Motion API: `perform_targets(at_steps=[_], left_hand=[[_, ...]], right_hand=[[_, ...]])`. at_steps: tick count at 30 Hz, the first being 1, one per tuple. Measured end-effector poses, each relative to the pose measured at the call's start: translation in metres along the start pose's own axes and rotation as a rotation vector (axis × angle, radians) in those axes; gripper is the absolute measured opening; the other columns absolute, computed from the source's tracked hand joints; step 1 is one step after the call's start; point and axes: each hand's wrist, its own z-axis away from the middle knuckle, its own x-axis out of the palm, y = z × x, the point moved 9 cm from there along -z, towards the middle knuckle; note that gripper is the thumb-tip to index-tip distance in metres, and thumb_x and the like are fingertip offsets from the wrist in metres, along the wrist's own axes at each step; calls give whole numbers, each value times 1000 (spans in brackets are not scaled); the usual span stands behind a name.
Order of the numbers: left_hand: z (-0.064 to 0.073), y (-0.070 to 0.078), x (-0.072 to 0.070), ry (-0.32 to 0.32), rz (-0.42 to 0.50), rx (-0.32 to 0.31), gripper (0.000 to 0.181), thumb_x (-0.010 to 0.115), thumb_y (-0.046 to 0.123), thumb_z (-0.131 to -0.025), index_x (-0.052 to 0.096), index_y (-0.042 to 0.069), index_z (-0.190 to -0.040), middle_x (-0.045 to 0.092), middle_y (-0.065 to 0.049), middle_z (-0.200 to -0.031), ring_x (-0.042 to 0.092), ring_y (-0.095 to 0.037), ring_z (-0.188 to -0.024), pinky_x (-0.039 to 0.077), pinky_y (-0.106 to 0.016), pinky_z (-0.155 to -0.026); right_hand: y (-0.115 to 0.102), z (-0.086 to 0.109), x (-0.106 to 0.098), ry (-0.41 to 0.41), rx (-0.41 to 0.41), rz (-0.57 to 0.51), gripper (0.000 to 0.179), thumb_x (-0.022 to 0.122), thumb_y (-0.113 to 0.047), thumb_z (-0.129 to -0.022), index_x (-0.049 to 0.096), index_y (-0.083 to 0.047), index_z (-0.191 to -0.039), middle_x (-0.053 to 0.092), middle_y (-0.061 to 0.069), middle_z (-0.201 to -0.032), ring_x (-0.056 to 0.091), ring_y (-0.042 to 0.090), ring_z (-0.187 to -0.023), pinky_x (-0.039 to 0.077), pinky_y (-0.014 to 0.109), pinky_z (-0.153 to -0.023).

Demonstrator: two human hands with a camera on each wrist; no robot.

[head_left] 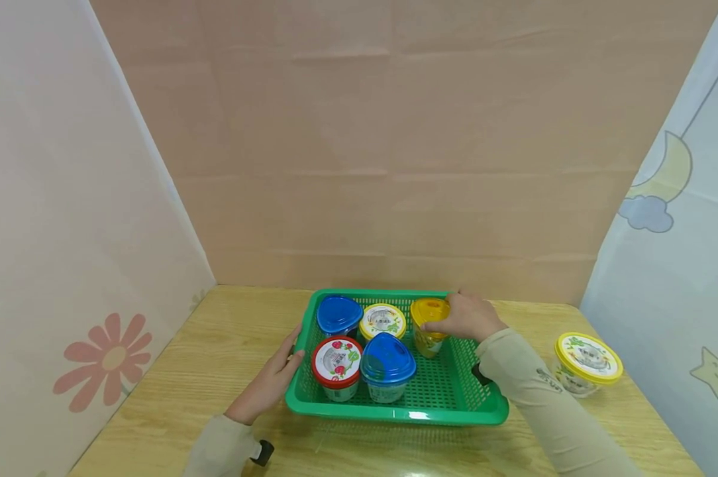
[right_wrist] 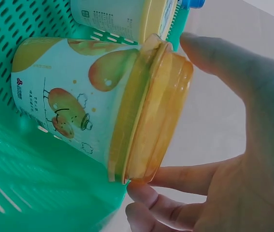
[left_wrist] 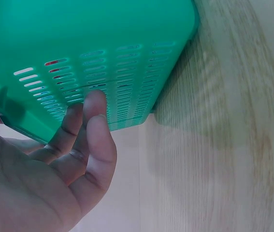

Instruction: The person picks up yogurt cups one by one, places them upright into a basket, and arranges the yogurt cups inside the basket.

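Observation:
A green plastic basket (head_left: 395,414) with slotted walls stands on the table. My left hand (head_left: 273,382) holds its left side; in the left wrist view the bent fingers (left_wrist: 100,137) lie at the outer wall. With my right hand (head_left: 469,317) I grip a yogurt cup with a clear orange lid (head_left: 428,310) at the basket's back right. The right wrist view shows mango pictures on this cup (right_wrist: 74,92), with thumb and fingers at opposite edges of its lid. Beside it sits a yellow-rimmed cup (head_left: 383,321).
Also in the basket are two blue-lidded cups (head_left: 387,361) and a red-rimmed cup (head_left: 338,362). Another yellow-rimmed tub (head_left: 587,364) stands on the wooden table (head_left: 240,318) to the right. A brown backdrop (head_left: 359,165) rises behind, with printed sheets at both sides.

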Motion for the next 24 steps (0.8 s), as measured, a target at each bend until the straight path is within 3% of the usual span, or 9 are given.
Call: perform_targets(at_steps=[4, 8, 14, 20, 24], left_hand=[[-1, -1, 0, 0, 1, -5, 59, 42, 27, -109, 17, 17, -162, 46, -18, -146, 56, -33, -124, 47, -54, -101], [-1, 0, 0, -2, 3, -5, 59, 42, 27, -109, 17, 16, -162, 47, -18, -143, 56, -32, -123, 47, -53, -101], [-2, 0, -1, -1, -13, 2, 58, 41, 25, -110, 17, 15, -162, 51, -16, -138, 58, -29, -120, 47, -49, -100], [-1, 2, -1, -5, -16, 13, 58, 41, 26, -110, 18, 14, -161, 51, -16, -138, 58, -29, -120, 47, -50, -101], [-1, 3, -1, -4, -10, 12, 58, 41, 25, -110, 18, 14, -161, 51, -17, -139, 59, -29, -119, 49, -49, -99]], right_hand=[[0, 0, 1, -11, -2, -4, 66, 72, -68, -75, 62, -5, -90, 55, 12, -94, 49, 25, -76, 42, 36, -61], [0, 2, 0, -17, -5, -12, 74, 73, -68, -75, 65, 1, -101, 58, 15, -100, 52, 26, -80, 47, 40, -65], [0, 8, -5, -31, -11, -15, 98, 73, -69, -75, 58, 12, -126, 58, 28, -120, 59, 36, -97, 53, 52, -81], [4, 18, -16, -27, -33, -34, 104, 70, -71, -77, 51, 13, -137, 51, 36, -136, 53, 51, -118, 48, 62, -93], [14, 26, -25, 15, -25, -41, 104, 67, -73, -79, 51, 11, -138, 49, 37, -137, 49, 54, -122, 47, 65, -92]])
